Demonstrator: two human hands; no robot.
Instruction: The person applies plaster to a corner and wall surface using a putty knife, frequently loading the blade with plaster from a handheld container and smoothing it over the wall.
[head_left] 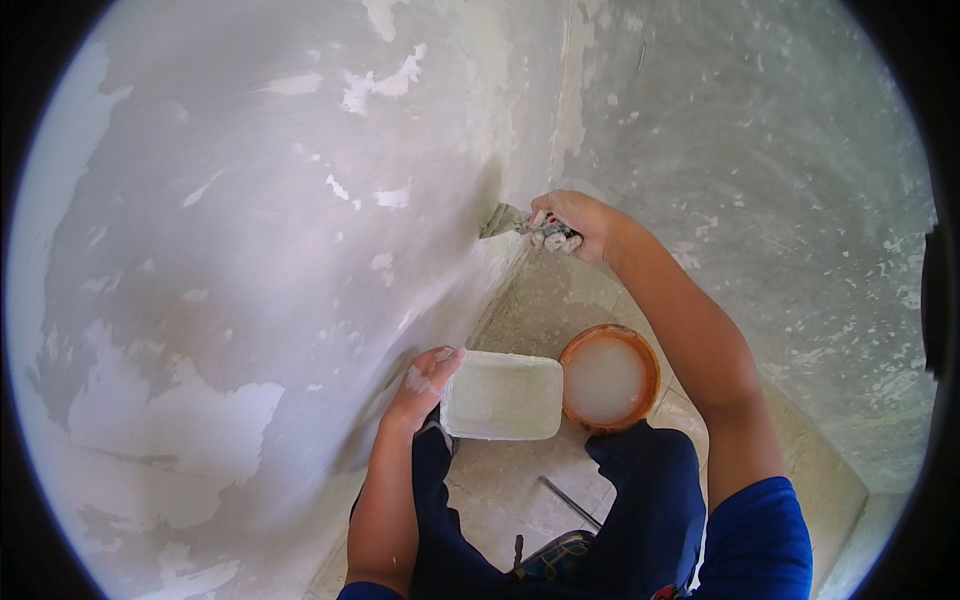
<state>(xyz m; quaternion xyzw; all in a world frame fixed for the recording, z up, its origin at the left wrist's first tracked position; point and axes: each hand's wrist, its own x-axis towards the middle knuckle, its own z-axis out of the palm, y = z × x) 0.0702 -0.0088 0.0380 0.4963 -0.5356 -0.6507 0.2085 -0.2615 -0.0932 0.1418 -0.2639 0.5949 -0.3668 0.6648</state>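
My right hand [565, 222] is closed round the handle of a putty-smeared scraper [500, 218], whose blade is at the left wall near the inside corner; whether it touches cannot be told exactly. Pale plaster coats the fingers. My left hand [425, 378] grips the left end of a whitish rectangular tray [500, 397], with pale residue inside. Just right of the tray is a round orange bucket [608, 380] on the floor, holding milky liquid.
Patchy plastered walls stand at left [220, 250] and right [760, 200], meeting in a corner. Tiled floor [555, 295] runs between them. A low seat [550, 560] and a metal bar [570, 500] lie between my legs.
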